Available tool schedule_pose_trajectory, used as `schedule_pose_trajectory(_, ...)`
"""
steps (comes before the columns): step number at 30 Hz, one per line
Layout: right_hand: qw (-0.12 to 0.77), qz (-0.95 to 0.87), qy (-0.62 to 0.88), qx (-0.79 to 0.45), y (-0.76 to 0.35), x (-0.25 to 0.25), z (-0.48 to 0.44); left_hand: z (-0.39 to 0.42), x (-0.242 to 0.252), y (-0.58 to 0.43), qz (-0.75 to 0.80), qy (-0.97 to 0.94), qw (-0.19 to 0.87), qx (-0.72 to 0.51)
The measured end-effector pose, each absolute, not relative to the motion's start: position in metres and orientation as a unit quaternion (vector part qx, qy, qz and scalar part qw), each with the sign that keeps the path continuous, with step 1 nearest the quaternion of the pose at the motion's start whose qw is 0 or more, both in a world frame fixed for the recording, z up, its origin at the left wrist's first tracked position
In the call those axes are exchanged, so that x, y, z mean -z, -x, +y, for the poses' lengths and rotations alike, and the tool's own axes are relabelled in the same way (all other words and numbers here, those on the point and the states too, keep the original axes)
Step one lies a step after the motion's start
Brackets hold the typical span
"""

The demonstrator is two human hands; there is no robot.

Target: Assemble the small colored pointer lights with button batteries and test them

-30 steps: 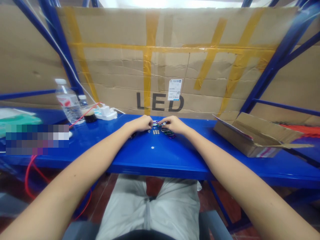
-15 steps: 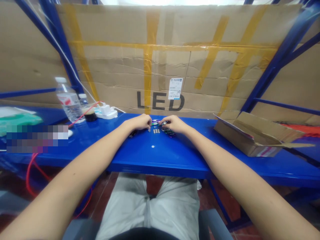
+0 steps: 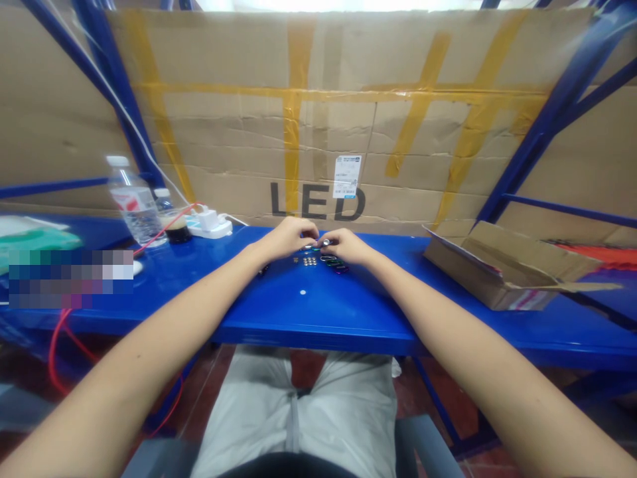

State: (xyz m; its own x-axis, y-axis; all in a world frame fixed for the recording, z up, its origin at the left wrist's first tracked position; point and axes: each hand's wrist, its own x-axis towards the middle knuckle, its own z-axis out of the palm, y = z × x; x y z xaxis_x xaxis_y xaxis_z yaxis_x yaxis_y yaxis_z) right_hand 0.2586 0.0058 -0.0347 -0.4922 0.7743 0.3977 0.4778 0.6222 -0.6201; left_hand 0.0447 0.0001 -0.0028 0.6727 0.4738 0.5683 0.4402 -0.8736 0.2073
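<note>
Both my hands meet over the far middle of the blue table [image 3: 318,312]. My left hand [image 3: 288,238] is curled with its fingertips pinched on a small shiny metal piece [image 3: 314,247]. My right hand [image 3: 346,245] is closed too, its fingers touching the same small piece from the right. Just below the hands lies a cluster of small silver round parts [image 3: 310,261]. A purple and green metallic part [image 3: 339,267] sits under my right hand. One lone white dot-like part [image 3: 302,291] lies nearer to me.
An open cardboard box [image 3: 502,275] rests on the table at the right. At the left stand a water bottle [image 3: 133,202], a smaller dark bottle [image 3: 172,222], a white charger [image 3: 212,226] and a red cable [image 3: 60,338]. Taped cardboard marked LED [image 3: 318,133] walls the back.
My left hand has risen slightly and shifted right, closing the gap with my right hand over the small parts. The view has barely moved.
</note>
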Motion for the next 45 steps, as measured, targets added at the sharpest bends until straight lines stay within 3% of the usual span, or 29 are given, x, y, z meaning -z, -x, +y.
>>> schedule_pose_trajectory(7,0.353,-0.825,0.355,-0.262,-0.255,0.035,0.003,0.0,0.016,-0.063,0.178,-0.918,-0.073,-0.346)
schedule_pose_trajectory(23,0.355,-0.803,0.386,-0.285,-0.256,0.03,-0.001,0.004,0.013,-0.054,0.233,-0.903,-0.029,-0.36)
schedule_pose_trajectory(34,0.356,-0.799,0.392,-0.284,-0.256,0.029,0.001,0.031,0.027,-0.035,0.322,-0.939,0.027,-0.118)
schedule_pose_trajectory(45,0.344,-0.804,0.398,-0.276,-0.257,0.032,0.004,0.016,0.015,-0.04,0.4,-0.906,0.071,-0.116)
